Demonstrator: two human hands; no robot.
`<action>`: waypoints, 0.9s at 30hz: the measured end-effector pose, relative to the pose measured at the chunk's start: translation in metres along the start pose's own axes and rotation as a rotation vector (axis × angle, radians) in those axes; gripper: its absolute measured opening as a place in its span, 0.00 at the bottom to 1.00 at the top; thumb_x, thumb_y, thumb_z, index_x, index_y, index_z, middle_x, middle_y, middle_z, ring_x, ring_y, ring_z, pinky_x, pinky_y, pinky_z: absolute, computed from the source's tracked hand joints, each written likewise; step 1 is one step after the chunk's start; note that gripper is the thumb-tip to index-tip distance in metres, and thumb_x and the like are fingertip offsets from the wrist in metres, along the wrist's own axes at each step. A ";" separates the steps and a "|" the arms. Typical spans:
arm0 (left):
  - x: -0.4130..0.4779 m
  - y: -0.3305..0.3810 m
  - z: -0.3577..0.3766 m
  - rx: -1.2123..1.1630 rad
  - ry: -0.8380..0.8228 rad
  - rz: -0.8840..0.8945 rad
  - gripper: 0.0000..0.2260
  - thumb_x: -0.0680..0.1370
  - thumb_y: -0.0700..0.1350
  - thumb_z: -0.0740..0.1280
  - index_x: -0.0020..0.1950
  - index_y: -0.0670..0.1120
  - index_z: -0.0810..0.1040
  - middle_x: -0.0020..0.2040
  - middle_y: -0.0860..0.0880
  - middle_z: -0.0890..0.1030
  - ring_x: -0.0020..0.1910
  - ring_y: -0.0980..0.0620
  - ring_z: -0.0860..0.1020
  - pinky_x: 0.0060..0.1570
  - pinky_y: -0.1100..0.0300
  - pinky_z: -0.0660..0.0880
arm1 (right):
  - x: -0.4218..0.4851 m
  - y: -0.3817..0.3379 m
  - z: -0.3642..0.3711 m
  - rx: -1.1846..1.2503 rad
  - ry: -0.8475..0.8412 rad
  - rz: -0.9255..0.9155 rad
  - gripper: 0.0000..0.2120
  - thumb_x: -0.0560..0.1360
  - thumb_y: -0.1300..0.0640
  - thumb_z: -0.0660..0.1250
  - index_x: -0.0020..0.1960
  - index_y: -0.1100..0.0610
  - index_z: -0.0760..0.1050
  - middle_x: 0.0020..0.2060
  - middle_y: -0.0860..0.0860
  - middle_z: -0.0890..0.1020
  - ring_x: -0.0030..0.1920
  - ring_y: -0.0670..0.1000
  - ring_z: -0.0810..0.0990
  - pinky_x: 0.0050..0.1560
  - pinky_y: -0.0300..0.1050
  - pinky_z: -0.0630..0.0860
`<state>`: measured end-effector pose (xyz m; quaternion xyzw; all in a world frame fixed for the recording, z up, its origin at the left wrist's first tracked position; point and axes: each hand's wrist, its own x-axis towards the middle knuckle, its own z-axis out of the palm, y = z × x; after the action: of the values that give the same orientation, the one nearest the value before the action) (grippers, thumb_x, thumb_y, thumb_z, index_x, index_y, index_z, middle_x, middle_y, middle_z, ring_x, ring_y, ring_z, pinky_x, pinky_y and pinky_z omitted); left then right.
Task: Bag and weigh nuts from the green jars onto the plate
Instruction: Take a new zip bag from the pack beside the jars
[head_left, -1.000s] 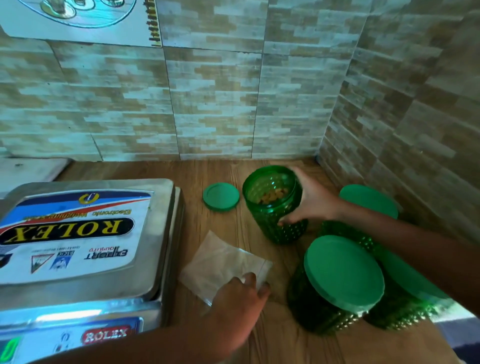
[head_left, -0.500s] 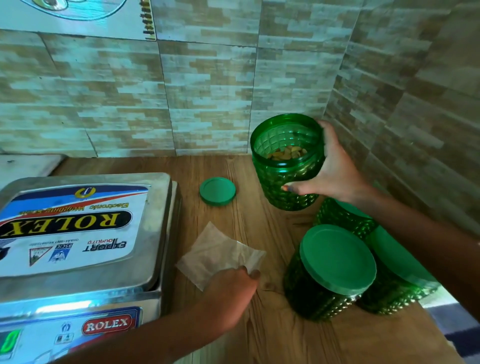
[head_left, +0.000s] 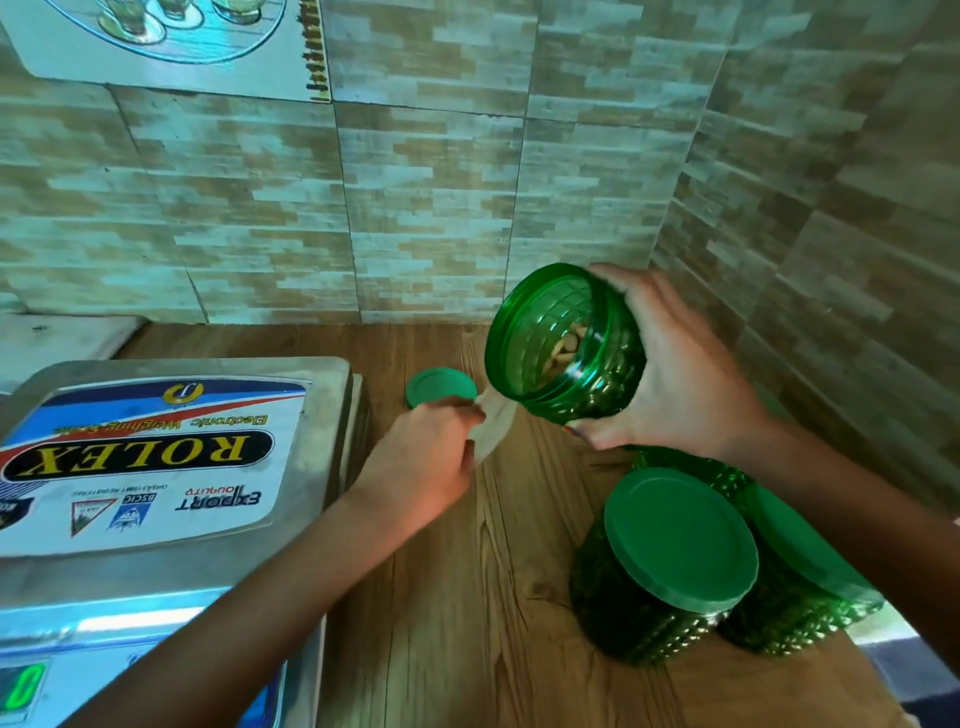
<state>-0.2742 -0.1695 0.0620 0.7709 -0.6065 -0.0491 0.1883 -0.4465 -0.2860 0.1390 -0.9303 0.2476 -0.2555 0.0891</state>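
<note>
Wooden counter (head_left: 467, 597), right hand (head_left: 680, 374) gripping tilted open jar (head_left: 592, 400) holding nuts (head_left: 563, 348), left hand (head_left: 421, 467) pinching bag (head_left: 496, 423) beside its mouth

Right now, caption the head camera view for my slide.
Right hand tilts open green jar of nuts toward clear bag held by left hand.

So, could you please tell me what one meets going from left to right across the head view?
Weighing scale, loose green lid, open jar, right hand; the left hand and bag overlap the lid, so I leave them out.
</note>
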 end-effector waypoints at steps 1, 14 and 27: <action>0.002 0.002 -0.005 -0.007 0.041 0.008 0.17 0.78 0.46 0.64 0.67 0.50 0.70 0.60 0.51 0.77 0.48 0.57 0.77 0.54 0.63 0.74 | 0.000 -0.004 0.000 -0.063 -0.012 -0.009 0.58 0.48 0.46 0.81 0.73 0.53 0.58 0.65 0.52 0.68 0.64 0.51 0.67 0.66 0.49 0.61; 0.014 0.012 -0.016 -0.182 0.178 -0.090 0.22 0.77 0.40 0.65 0.71 0.48 0.67 0.64 0.48 0.76 0.35 0.58 0.76 0.42 0.69 0.74 | 0.006 -0.020 0.013 -0.530 -0.011 -0.042 0.61 0.43 0.40 0.80 0.71 0.55 0.62 0.62 0.59 0.73 0.58 0.61 0.72 0.57 0.56 0.66; 0.025 -0.001 0.010 0.014 0.271 -0.160 0.24 0.74 0.46 0.69 0.68 0.58 0.69 0.59 0.52 0.80 0.45 0.55 0.80 0.41 0.65 0.77 | -0.001 -0.014 0.018 -0.557 -0.033 -0.025 0.60 0.43 0.39 0.80 0.70 0.56 0.64 0.61 0.60 0.73 0.58 0.61 0.73 0.56 0.57 0.68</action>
<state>-0.2694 -0.1949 0.0563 0.8176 -0.5126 0.0451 0.2586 -0.4316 -0.2726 0.1273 -0.9259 0.2955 -0.1633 -0.1693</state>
